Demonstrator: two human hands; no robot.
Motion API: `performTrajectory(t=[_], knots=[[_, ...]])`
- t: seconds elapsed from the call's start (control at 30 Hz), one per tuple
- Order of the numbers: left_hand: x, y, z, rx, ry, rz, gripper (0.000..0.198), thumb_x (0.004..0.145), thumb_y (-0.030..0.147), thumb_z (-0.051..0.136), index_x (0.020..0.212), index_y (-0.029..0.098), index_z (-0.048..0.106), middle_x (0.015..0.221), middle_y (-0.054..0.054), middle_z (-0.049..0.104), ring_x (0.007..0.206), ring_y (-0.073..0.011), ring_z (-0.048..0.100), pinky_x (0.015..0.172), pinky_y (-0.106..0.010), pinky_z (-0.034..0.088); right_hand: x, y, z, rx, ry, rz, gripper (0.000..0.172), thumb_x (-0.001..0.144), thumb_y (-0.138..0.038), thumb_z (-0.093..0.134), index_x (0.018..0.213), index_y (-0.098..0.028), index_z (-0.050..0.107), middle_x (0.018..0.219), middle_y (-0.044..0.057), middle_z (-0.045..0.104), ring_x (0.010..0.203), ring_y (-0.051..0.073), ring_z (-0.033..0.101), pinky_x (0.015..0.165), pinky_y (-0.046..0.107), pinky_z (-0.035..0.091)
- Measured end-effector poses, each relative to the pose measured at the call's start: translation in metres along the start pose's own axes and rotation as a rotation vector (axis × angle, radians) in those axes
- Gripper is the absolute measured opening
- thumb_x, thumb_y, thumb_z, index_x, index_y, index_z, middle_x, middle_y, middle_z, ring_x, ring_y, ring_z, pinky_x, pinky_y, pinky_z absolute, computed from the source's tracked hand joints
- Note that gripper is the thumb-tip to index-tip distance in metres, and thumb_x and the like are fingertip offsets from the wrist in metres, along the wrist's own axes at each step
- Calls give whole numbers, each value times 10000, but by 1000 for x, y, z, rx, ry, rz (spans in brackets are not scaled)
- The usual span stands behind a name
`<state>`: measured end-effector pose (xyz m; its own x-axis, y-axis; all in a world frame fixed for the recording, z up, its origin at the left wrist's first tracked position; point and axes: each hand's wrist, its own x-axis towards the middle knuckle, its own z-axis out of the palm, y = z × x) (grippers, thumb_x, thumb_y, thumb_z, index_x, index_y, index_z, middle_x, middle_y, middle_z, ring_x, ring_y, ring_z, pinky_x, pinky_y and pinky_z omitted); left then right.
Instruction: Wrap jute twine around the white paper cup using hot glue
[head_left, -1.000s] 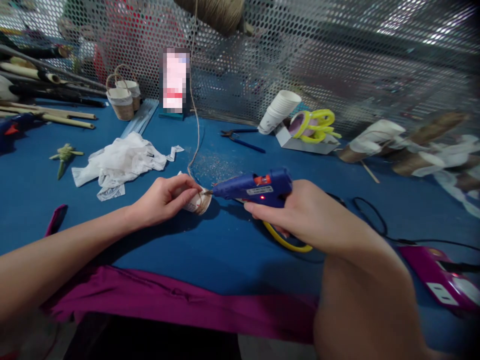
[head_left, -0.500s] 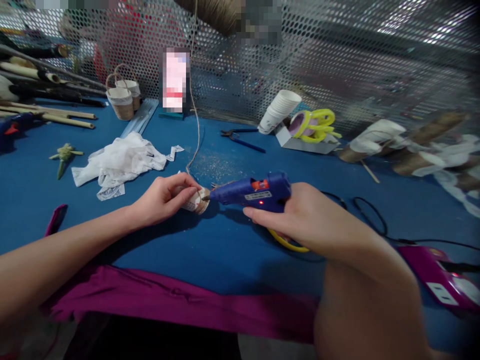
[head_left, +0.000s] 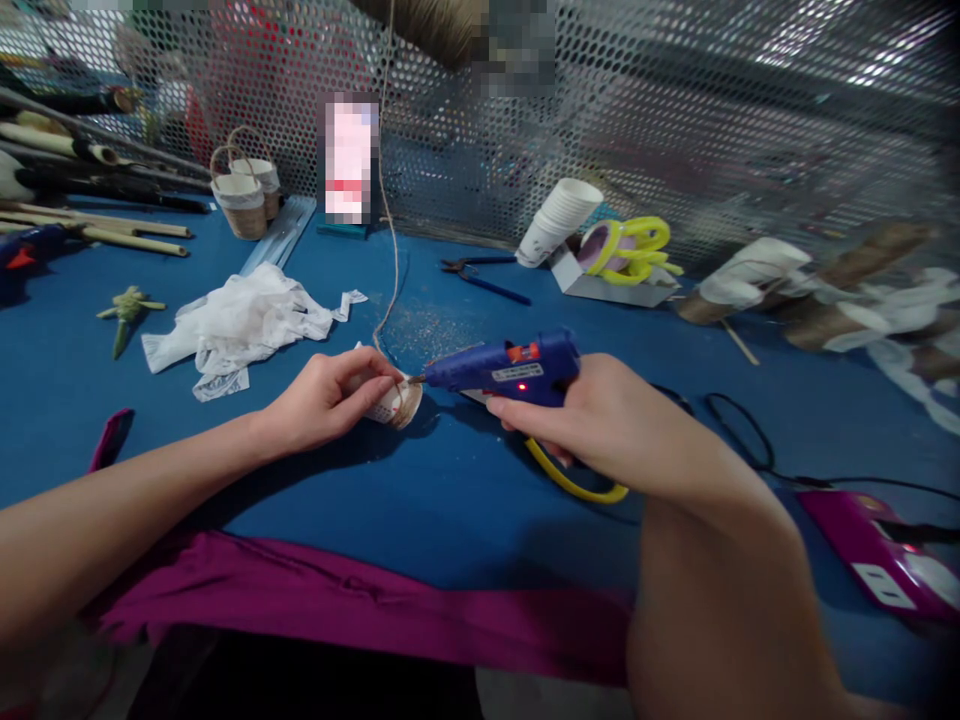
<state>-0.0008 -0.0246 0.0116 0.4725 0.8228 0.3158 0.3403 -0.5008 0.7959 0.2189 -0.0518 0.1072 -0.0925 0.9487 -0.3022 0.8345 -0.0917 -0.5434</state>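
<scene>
1. Leftmost, a second glue gun [head_left: 30, 248] lies at the edge of the blue surface [head_left: 420, 500], beside long bamboo sticks [head_left: 97, 225]; a small green woven figure [head_left: 127, 308] lies nearer.
2. Next, two little twine-wrapped baskets [head_left: 244, 195] stand by the perforated metal screen [head_left: 675, 120], and a crumpled white lace cloth [head_left: 240, 325] lies in front of them.
3. Closer in, the left hand [head_left: 330, 400] is closed around a small paper cup [head_left: 394, 402] lying on its side on the surface, thumb and fingers pinching it at the rim.
4. Twine [head_left: 386, 250] runs down from a spool above to the cup.
5. Just right of the cup, the nozzle of a blue glue gun [head_left: 510, 370] touches the cup's wrapped end; its red light is lit.
6. Gripping that gun is the right hand [head_left: 607, 420], fingers wrapped about the handle, with a yellow trigger loop [head_left: 574, 482] showing beneath.
7. Behind, blue-handled pliers [head_left: 484, 280] lie near a stack of white paper cups [head_left: 559, 220] and a box holding yellow scissors [head_left: 634, 245].
8. Farther right, wrapped cups [head_left: 750, 280] lie tipped over, a black cord [head_left: 739, 440] trails across the surface, and a magenta power strip [head_left: 877, 550] sits at the near corner.
</scene>
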Motion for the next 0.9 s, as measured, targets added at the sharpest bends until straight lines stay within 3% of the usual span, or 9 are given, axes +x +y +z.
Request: performTrajectory(t=[0.23, 0.43, 0.9], knots=[[-1, 0, 0, 27, 0, 20, 200, 877, 262, 452, 883, 114, 587, 610, -13, 635, 490, -82, 526, 477, -171, 402, 6, 3, 2, 36, 2, 25, 290, 692, -424, 616, 553, -180, 549, 430, -13, 502, 385, 97, 445, 372, 220, 335], [-1, 2, 0, 38, -3, 59, 177, 876, 228, 451, 874, 110, 583, 654, -24, 650, 525, -80, 545, 503, -168, 417, 10, 6, 6, 49, 2, 26, 310, 700, -433, 607, 566, -159, 558, 409, -22, 493, 380, 93, 465, 370, 203, 349], [0, -1, 1, 12, 9, -24, 223, 876, 283, 454, 887, 116, 602, 682, -33, 656, 543, -89, 545, 512, -181, 425, 0, 2, 0, -10, -3, -2, 309, 682, -399, 608, 492, -190, 484, 377, -45, 404, 345, 73, 359, 340, 221, 260]])
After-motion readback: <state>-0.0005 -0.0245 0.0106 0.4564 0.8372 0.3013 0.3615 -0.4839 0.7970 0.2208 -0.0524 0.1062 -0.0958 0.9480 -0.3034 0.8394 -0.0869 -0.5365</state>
